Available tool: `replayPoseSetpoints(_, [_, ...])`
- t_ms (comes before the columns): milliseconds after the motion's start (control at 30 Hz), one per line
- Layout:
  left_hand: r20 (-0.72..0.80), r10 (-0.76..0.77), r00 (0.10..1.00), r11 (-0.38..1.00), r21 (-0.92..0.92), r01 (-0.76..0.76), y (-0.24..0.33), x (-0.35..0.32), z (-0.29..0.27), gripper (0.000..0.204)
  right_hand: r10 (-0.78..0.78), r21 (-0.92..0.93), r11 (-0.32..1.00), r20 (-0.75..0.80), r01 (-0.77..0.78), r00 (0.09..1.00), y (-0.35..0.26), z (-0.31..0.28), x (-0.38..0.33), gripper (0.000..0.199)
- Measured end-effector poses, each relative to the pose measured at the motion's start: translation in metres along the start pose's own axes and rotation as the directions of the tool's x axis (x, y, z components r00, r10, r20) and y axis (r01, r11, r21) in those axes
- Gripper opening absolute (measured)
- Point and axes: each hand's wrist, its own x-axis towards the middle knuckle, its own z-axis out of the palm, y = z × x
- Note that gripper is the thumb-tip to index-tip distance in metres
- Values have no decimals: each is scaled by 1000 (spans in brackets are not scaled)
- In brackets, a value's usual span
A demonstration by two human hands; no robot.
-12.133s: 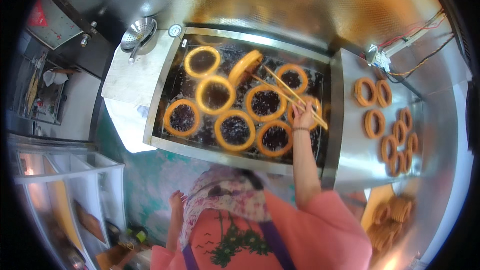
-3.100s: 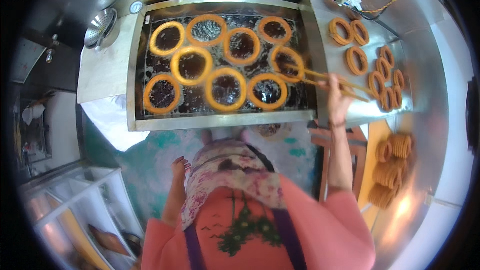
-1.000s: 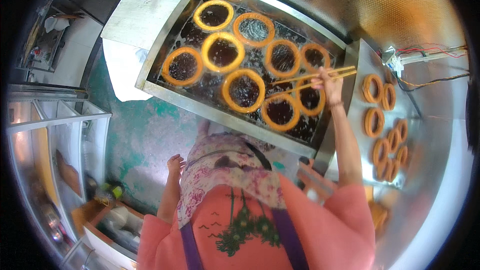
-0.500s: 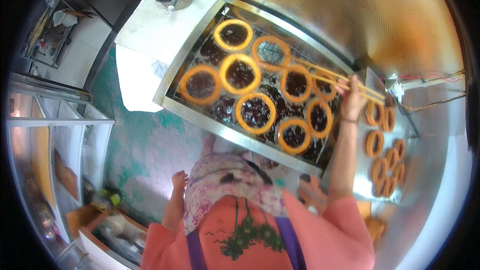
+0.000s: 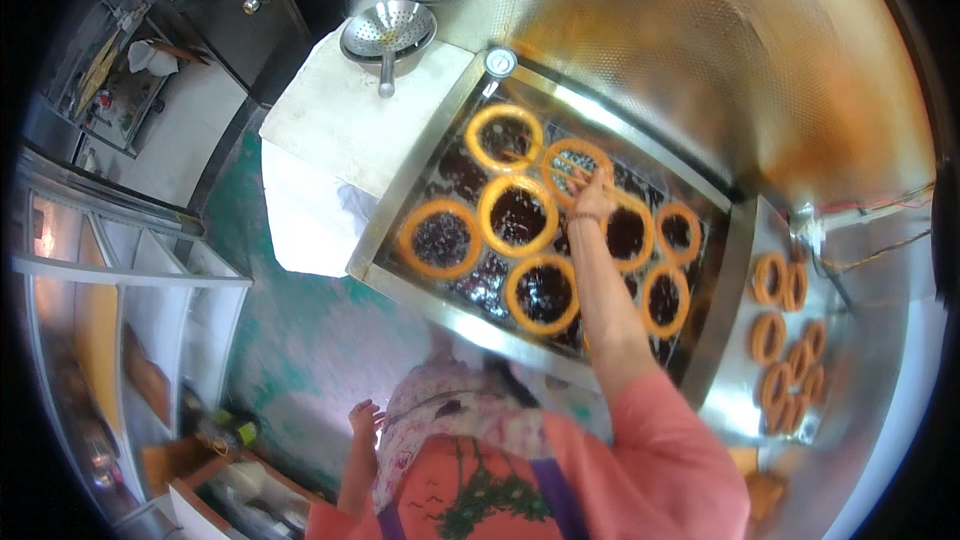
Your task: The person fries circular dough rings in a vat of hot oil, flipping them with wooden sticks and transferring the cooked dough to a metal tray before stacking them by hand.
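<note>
My right hand (image 5: 593,198) is closed on a pair of long chopsticks (image 5: 540,168), reaching over a wide metal fryer (image 5: 450,318) of dark bubbling oil. The chopstick tips point left, between the upper-left dough ring and the ring beside my hand. Several large dough rings float in the oil; the upper-left ring (image 5: 473,135) and the middle ring (image 5: 487,215) are paler yellow, while a ring (image 5: 406,240) on the left is browner. My right forearm hides part of the lower rings. My left hand (image 5: 366,418) hangs low beside my apron, fingers loosely apart, holding nothing.
Browned rings (image 5: 758,340) lie on a metal surface right of the fryer. A perforated strainer (image 5: 388,25) rests in a bowl on a white tabletop (image 5: 370,130) at left. A round dial thermometer (image 5: 500,62) sits at the fryer's back corner. White shelves (image 5: 180,275) stand far left.
My right hand has moved left with the chopsticks, from the fryer's right side to its middle. The view has shifted, so the fryer sits lower and further right. My left hand still hangs down.
</note>
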Motion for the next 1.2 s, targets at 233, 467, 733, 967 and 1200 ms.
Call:
replayPoseSetpoints(233, [30,11,999,999,-36,-10,11,15,-15,36,300,269,935,-247,-233,921,33,2,2,28])
replayPoseSetpoints(467, [84,134,987,981,128,-144,13,32,-19,36,374,434,847,-74,-308,924,46,-37,-1,25])
replayPoseSetpoints(733, [154,119,981,970,193,-148,0,49,-16,36,265,397,884,7,-246,964,8,-106,-33,27])
replayPoseSetpoints(967, [123,17,992,982,186,-40,27,16,18,36,87,159,985,-155,-62,984,-46,-115,-70,20])
replayPoseSetpoints(1200, [116,0,993,991,136,-16,5,23,18,38,-123,-14,992,-43,123,991,-72,-101,-75,21])
